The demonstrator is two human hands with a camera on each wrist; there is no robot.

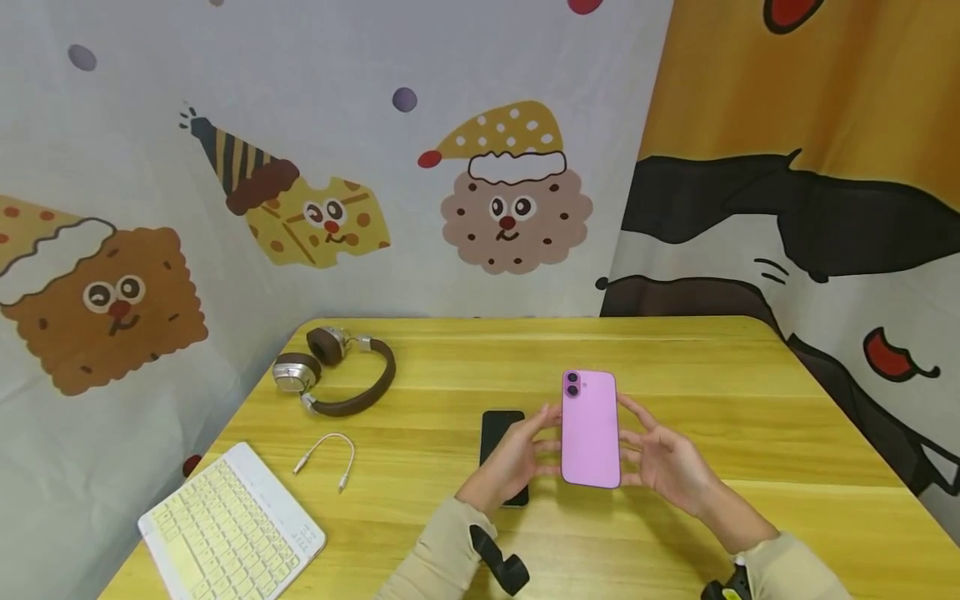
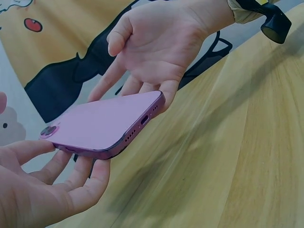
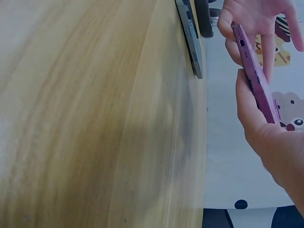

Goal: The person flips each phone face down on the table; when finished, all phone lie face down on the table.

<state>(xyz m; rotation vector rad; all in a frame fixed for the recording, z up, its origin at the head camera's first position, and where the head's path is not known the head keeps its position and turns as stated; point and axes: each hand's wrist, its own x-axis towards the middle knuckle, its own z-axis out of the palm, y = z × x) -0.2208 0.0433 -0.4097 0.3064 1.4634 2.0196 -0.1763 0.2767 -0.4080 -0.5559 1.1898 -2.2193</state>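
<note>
In the head view, the yellow wood-grain tabletop (image 1: 750,400) is lit evenly and fairly brightly, apparently from above; a soft shadow is cast on it below the flat pink, round-cornered phone (image 1: 590,442). In both wrist views, the tabletop is rendered paler, and broad, blurred-edged shadows are thrown across it. Key legends on the slim white keyboard (image 1: 228,523) are softened beyond reading.

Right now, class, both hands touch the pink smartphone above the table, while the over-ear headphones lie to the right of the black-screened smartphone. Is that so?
No: the over-ear headphones lie to the left of the black-screened smartphone, as the head view shows. The left hand and right hand do touch the pink smartphone above the table.
</note>
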